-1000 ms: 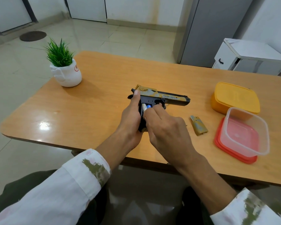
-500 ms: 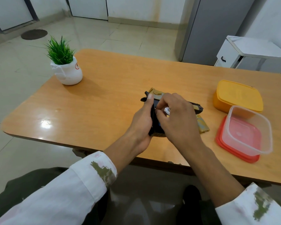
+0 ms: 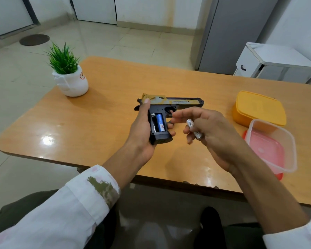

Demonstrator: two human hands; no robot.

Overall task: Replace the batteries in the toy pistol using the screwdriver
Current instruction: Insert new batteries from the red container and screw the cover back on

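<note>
Your left hand curls its fingers round the grip of the toy pistol and holds it over the middle of the glossy wooden table, barrel pointing right. The pistol is black plastic with a yellow-and-grey camouflage slide. Its grip compartment lies open, showing a shiny blue battery beside a dark slot. Your right hand, just right of the grip, pinches a white cylindrical battery with printed lettering, forefinger stretched out.
</note>
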